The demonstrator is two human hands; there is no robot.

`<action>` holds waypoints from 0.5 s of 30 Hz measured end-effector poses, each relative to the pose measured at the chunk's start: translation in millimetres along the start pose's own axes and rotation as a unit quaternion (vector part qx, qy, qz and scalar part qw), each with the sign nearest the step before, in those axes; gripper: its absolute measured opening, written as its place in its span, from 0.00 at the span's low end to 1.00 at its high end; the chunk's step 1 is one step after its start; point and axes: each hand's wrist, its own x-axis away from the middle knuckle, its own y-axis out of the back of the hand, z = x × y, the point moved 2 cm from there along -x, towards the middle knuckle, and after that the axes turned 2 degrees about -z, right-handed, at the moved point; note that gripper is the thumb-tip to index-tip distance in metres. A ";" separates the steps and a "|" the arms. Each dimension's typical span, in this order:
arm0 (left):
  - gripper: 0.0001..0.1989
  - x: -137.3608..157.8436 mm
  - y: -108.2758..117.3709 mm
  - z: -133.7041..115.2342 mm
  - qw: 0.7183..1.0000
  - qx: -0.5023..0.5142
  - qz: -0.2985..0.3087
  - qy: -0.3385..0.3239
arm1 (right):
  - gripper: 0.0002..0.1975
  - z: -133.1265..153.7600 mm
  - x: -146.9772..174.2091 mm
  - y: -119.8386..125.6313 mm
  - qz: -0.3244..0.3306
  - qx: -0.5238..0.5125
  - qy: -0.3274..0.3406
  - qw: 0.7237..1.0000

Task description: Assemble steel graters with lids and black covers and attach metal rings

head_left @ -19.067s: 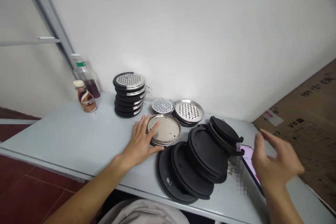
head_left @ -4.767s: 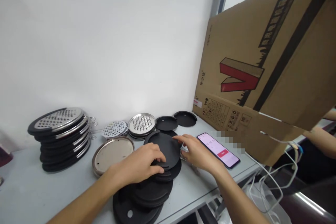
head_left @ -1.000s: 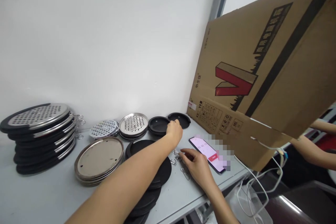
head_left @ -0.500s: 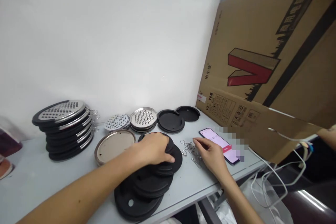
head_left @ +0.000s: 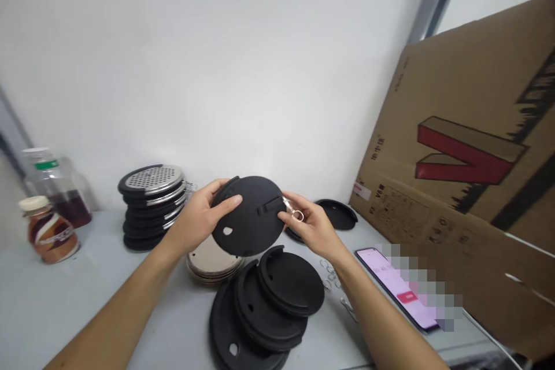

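Observation:
My left hand (head_left: pixel 208 211) grips the left edge of a round black plastic disc (head_left: pixel 249 219), thumb across its face. The disc is raised and tilted, with a hole at lower left and a small slotted bracket at right. My right hand (head_left: pixel 310 222) pinches a small metal ring clip (head_left: pixel 291 208) at that bracket, by the disc's right edge. Whether the clip sits inside the bracket I cannot tell. Below lie several overlapping black discs with raised rims (head_left: pixel 292 283). Partly under the held disc is a stack of round metal plates (head_left: pixel 212 260).
Finished-looking grater discs (head_left: pixel 151 202) stand stacked at left. Behind them are a bottle of dark liquid (head_left: pixel 71 202) and a smaller labelled bottle (head_left: pixel 50 231). Loose ring clips (head_left: pixel 332 274) and a phone (head_left: pixel 396 286) lie at right. A large cardboard box (head_left: pixel 455 185) bounds the right side.
My left hand has lifted a black disc off the pile. My right hand has left the loose clips and brought one up to the disc. The camera view has shifted left.

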 end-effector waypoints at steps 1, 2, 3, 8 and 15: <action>0.26 6.4 7.4 7.9 0.999 0.031 -0.010 0.024 | 0.21 -3.4 2.6 -5.5 -0.005 0.002 0.002 1.000; 0.27 12.1 12.6 17.1 0.997 0.057 -0.017 0.050 | 0.18 -6.6 6.8 -10.4 -0.007 0.008 0.003 1.000; 0.27 17.0 15.9 26.6 0.994 0.077 -0.024 0.073 | 0.17 -9.2 12.1 -14.8 -0.006 0.015 0.005 1.000; 0.26 31.6 13.3 57.3 0.987 0.090 -0.064 0.115 | 0.16 -13.9 34.4 -29.2 -0.034 0.036 -0.018 0.999; 0.23 34.1 11.1 57.7 0.993 0.032 -0.058 0.096 | 0.15 -19.4 37.0 -32.0 -0.043 0.059 -0.069 0.995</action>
